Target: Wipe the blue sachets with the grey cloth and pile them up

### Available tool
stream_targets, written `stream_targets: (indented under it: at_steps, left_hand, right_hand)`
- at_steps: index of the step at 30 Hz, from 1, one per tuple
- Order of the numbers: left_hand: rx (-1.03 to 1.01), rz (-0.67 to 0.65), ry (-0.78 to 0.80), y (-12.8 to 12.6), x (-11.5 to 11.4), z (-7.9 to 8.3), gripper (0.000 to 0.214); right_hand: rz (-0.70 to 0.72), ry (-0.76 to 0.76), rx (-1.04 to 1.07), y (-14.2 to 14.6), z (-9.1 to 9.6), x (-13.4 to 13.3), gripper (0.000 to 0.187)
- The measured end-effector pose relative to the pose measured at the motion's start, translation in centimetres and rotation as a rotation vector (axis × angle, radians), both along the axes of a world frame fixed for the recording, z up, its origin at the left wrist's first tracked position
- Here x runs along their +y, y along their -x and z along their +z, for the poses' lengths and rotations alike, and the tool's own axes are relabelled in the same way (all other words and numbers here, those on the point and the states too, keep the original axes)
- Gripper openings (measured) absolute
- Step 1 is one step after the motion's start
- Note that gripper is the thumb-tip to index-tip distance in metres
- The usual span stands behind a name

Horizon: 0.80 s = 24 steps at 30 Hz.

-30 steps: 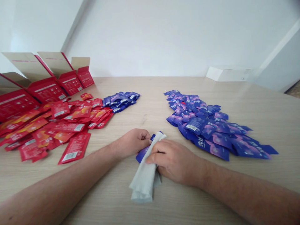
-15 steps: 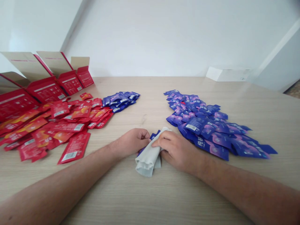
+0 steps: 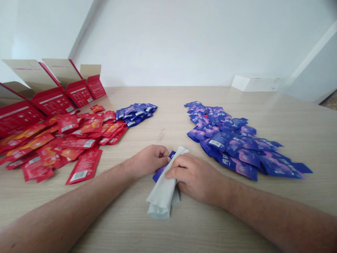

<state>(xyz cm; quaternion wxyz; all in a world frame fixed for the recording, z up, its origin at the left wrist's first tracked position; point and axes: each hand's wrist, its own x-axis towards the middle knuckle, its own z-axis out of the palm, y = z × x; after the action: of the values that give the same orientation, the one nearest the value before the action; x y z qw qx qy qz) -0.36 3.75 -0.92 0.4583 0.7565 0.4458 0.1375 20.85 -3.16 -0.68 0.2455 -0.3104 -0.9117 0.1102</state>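
Note:
My left hand point(image 3: 151, 161) is closed on a blue-purple sachet point(image 3: 159, 173), pinching its left edge just above the table. Across the sachet's right side lies a folded white cloth point(image 3: 164, 193), which covers part of it. My right hand point(image 3: 196, 175) grips that cloth from the right, thumb hidden beneath and fingers on top. The cloth's loose, layered end hangs toward me. Right of my hands spreads a pile of purple-blue sachets point(image 3: 244, 144). A smaller heap of blue sachets point(image 3: 137, 113) lies farther off to the left of centre.
Many red and orange sachets point(image 3: 85, 168) are heaped on the left of the wooden table point(image 3: 168, 100). Behind them stand several red cardboard boxes point(image 3: 54, 100) with lifted flaps. A white box point(image 3: 255, 83) sits at the back right, by the wall.
My right hand has drawn the cloth down toward me along the sachet, uncovering more of the sachet's face. My left hand keeps its hold almost in place.

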Motion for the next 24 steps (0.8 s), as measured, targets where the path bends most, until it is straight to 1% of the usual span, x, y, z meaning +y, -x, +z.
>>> stream_targets:
  at_steps: [2,6,7,12,13,17,18,22,24]
  left_hand:
    - [0.002,-0.012,-0.006,0.04,0.06,-0.02,0.021]
    - [0.002,0.005,0.047,0.01,0.0,-0.18,0.023]
    - [0.0,0.007,0.05,0.0,-0.01,-0.22,0.024]
    - [-0.008,-0.027,0.01,0.06,0.1,-0.28,0.02]
    - [-0.006,-0.026,0.015,0.07,0.1,-0.28,0.02]
    - [0.0,0.008,0.056,0.0,-0.03,-0.18,0.022]
    - [0.0,0.007,0.054,-0.02,-0.06,-0.13,0.022]
    - [0.001,-0.016,0.01,-0.04,-0.04,0.09,0.02]
    - [0.004,-0.015,0.019,-0.06,-0.07,0.14,0.021]
  right_hand:
    - [0.017,-0.006,-0.007,-0.01,-0.02,0.02,0.029]
    - [-0.102,0.013,0.035,-0.44,-0.25,0.52,0.033]
    - [-0.108,0.016,0.038,-0.48,-0.27,0.55,0.033]
    - [0.027,0.004,0.009,-0.21,-0.09,0.19,0.031]
    - [0.02,0.004,0.013,-0.23,-0.08,0.2,0.031]
    - [-0.094,0.012,0.047,-0.42,-0.15,0.41,0.033]
    - [-0.096,0.012,0.046,-0.38,-0.14,0.35,0.033]
    - [0.015,-0.006,0.002,-0.03,-0.1,-0.07,0.029]
    - [0.016,-0.007,0.008,-0.1,-0.24,0.06,0.029]
